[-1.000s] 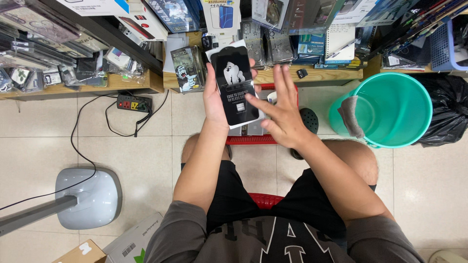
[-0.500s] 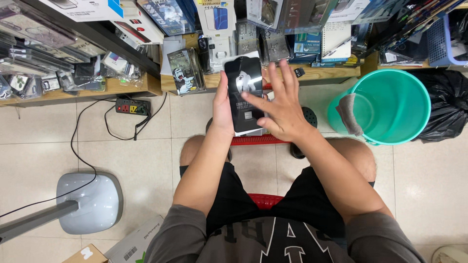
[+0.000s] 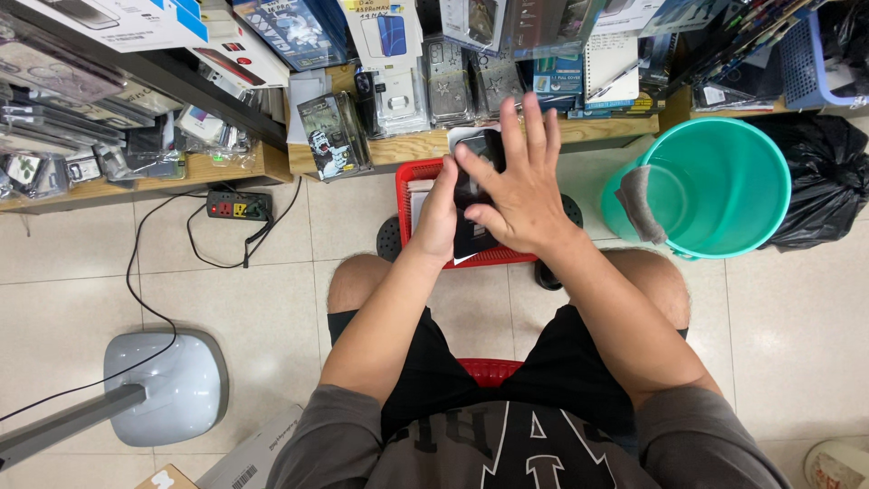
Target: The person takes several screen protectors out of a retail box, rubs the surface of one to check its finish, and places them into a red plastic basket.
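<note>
My left hand (image 3: 438, 220) grips a flat black packet (image 3: 469, 237) with a white edge, a phone case pack, from its left side. My right hand (image 3: 513, 186) lies flat across the packet's front with the fingers spread and pointing away from me, covering most of it. Both hands are held over a red plastic basket (image 3: 407, 192) that stands on the tiled floor in front of my knees. The packet's face is mostly hidden under my right palm.
A low wooden shelf (image 3: 407, 145) full of packed phone cases runs along the far side. A teal bucket (image 3: 715, 186) with a grey cloth and a black rubbish bag (image 3: 828, 172) stand at the right. A power strip (image 3: 237, 206), its cables and a grey fan base (image 3: 163, 388) lie at the left.
The packet has come down from in front of the shelf to just above the red basket. My right hand has slid from its right edge to lie flat over its front.
</note>
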